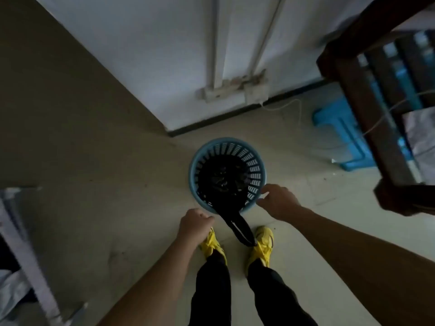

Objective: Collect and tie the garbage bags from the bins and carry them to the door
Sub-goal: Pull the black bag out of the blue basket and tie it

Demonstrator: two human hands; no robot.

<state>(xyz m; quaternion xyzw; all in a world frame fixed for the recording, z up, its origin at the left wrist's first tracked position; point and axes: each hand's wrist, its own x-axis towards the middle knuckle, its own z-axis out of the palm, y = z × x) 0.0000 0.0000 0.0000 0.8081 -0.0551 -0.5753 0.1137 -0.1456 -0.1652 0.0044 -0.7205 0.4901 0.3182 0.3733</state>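
While the camera looks straight down at a pale tiled floor (pixel 98 231), a metal frame (pixel 26 252) with crumpled cloth under it cuts across the lower left corner. Next to the right comes the left hand (pixel 193 225), curled into a closed fist just beside the near rim of the bin; whether it pinches any of the bag cannot be told. Below it stand two yellow shoes (pixel 213 243) and black trouser legs.

At the centre sits a round blue slotted waste bin (pixel 255 169), close to the corner of a white wall (pixel 164 55) with a dark skirting strip. A black garbage bag (pixel 221 180) lines the bin, sunk inside it, and one of its handle loops (pixel 240 228) hangs out over the near rim, down toward the right shoe.

Right of the bin, the right hand (pixel 277 202) hovers at the rim with fingers loosely spread, open and holding nothing. Behind it, two pale conduits run down the wall to a socket box (pixel 255 92), from which a white cable trails along the floor. Farther right lies a blue plastic stool (pixel 339 132), partly hidden under dark wooden furniture (pixel 353 114) at the right edge.
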